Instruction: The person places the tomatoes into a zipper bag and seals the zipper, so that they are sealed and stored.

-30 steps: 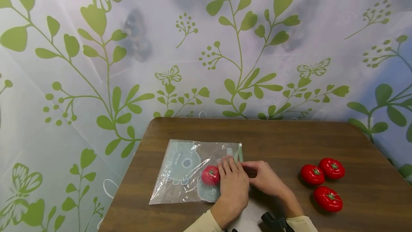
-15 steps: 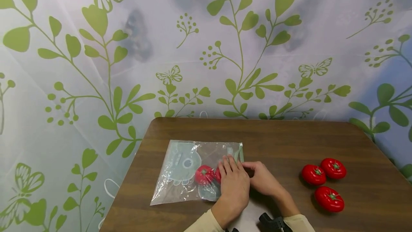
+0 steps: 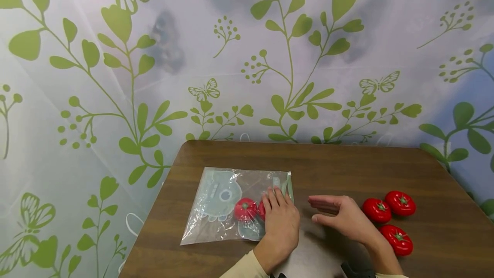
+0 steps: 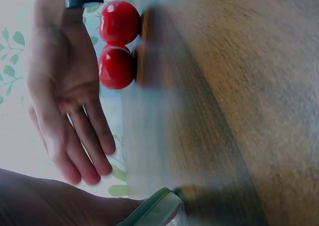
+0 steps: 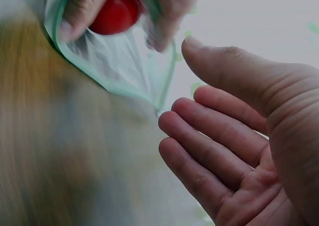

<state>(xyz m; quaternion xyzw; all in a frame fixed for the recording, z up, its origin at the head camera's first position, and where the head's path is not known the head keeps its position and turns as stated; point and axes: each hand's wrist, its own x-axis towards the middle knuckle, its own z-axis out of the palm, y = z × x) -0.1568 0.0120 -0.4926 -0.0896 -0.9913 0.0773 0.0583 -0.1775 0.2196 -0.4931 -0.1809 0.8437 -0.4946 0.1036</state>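
Holding the clear bag [image 3: 221, 222] by its green-edged mouth, thumb at one lip and fingers at the other: one left hand [image 3: 281, 222]; facing it, near the bag, fingers extended, thumb apart: one right hand [image 3: 349, 218]. Inside the bag, from my remote feed, I count two red tomatoes [image 3: 245, 209], one of them partly behind the left hand; on the brown table [image 3: 347, 166] to the right, three loose tomatoes [image 3: 400, 203] grouped together; beyond, a leaf-and-butterfly backdrop [image 3: 231, 63].
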